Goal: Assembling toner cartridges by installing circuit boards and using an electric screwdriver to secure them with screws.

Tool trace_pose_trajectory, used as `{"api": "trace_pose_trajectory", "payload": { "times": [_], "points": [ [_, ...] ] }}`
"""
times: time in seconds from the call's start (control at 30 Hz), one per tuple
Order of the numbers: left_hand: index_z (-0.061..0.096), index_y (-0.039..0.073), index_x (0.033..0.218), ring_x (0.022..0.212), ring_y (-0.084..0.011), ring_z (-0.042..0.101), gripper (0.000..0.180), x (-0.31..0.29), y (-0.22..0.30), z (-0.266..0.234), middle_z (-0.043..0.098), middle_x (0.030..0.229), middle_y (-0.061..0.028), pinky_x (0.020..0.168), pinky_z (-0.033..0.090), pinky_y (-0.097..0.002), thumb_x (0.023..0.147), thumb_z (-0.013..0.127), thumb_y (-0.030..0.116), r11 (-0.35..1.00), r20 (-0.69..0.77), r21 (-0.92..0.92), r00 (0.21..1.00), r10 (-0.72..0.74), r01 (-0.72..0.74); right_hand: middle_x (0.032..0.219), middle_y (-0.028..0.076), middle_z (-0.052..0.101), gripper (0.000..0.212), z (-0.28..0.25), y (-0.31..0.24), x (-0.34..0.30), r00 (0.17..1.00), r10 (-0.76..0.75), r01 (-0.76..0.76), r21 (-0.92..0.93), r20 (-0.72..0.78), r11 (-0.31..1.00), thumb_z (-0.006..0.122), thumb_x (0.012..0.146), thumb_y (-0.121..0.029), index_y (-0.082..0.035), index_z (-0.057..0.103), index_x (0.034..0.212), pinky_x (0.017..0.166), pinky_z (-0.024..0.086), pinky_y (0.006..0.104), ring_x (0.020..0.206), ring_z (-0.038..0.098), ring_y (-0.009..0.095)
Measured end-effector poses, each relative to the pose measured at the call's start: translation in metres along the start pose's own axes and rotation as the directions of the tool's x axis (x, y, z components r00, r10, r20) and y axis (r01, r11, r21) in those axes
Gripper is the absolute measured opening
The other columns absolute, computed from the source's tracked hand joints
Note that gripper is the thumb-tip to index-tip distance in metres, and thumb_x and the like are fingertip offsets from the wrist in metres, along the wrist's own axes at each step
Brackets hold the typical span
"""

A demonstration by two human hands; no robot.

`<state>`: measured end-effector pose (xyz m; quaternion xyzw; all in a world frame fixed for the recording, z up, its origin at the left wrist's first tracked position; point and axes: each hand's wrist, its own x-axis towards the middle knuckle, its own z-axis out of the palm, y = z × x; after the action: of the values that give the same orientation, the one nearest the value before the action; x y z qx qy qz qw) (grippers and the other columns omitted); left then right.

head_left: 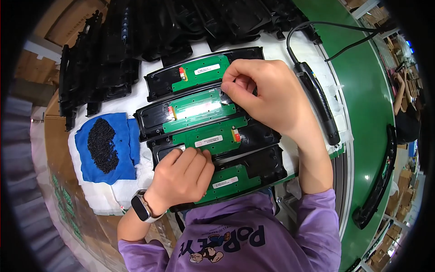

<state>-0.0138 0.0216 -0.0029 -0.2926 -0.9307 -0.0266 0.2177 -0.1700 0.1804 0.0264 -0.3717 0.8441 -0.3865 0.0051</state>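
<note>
Several long black plastic housings lie side by side on a white bench, each with a green circuit board [199, 109] set in it. My left hand [183, 174] rests with curled fingers on the third housing [253, 136], pressing near the left end of its green board [209, 136]. My right hand [265, 93] hovers over the right end of the second housing [149, 119], fingertips pinched together on something too small to make out. A smartwatch [141, 206] sits on my left wrist.
A blue cloth [124, 136] holding a heap of small black screws [102, 145] lies to the left. A black electric screwdriver [317, 97] with a cable lies to the right. Stacked black housings [104, 59] fill the back left. A green conveyor [367, 104] carries another black housing [378, 181].
</note>
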Motion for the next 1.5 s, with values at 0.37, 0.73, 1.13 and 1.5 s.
{"api": "trace_pose_trajectory", "payload": {
  "times": [0.37, 0.73, 1.13, 1.5],
  "points": [
    [0.064, 0.002, 0.091, 0.097, -0.0258, 0.06, 0.025, -0.003, -0.014, 0.004, 0.064, 0.099, -0.0083, 0.075, 0.049, -0.0339, 0.068, 0.067, 0.011, 0.914, 0.14, -0.351, 0.976, -0.164, 0.204, 0.056, 0.007, 0.06, 0.009, -0.001, 0.003, 0.0, 1.0, 0.024, -0.024, -0.021, 0.0, 0.999, 0.061, 0.075, -0.012, -0.004, 0.064, 0.074, 0.051, 0.046, 0.036, 0.054, 0.06, 0.027],
    [0.062, 0.001, 0.103, 0.104, -0.0259, 0.057, 0.034, -0.014, -0.012, -0.002, 0.061, 0.111, -0.0095, 0.083, 0.049, -0.0355, 0.071, 0.068, 0.011, 0.89, 0.162, -0.373, 0.963, -0.216, 0.263, 0.066, 0.01, 0.063, 0.013, -0.024, -0.014, -0.004, 1.0, -0.023, 0.023, -0.007, -0.013, 1.0, 0.065, 0.076, -0.013, -0.001, 0.064, 0.081, 0.055, 0.047, 0.0294, 0.059, 0.062, 0.022],
    [0.061, 0.002, 0.078, 0.07, -0.0306, 0.061, 0.019, -0.12, -0.076, -0.063, 0.06, 0.083, -0.0116, 0.059, 0.049, -0.039, 0.072, 0.07, 0.018, 0.339, -0.21, 0.267, 0.398, -0.893, 0.902, 0.107, 0.019, 0.061, 0.041, -0.074, 0.039, -0.104, 0.899, 0.388, -0.395, -0.758, -0.203, 0.519, 0.062, 0.084, -0.029, 0.0, 0.057, 0.114, 0.079, 0.048, 0.0409, 0.095, 0.06, 0.036],
    [0.063, 0.004, 0.077, 0.065, -0.0335, 0.06, 0.006, -0.142, -0.085, -0.048, 0.059, 0.076, -0.0111, 0.057, 0.048, -0.0403, 0.078, 0.063, 0.01, 0.308, -0.301, 0.158, 0.343, -0.89, 0.938, 0.101, 0.023, 0.063, 0.052, -0.067, 0.084, -0.107, 0.874, 0.448, -0.486, -0.367, -0.188, 0.793, 0.069, 0.076, -0.022, 0.009, 0.055, 0.116, 0.085, 0.045, 0.0341, 0.092, 0.062, 0.03]
  ]
}}
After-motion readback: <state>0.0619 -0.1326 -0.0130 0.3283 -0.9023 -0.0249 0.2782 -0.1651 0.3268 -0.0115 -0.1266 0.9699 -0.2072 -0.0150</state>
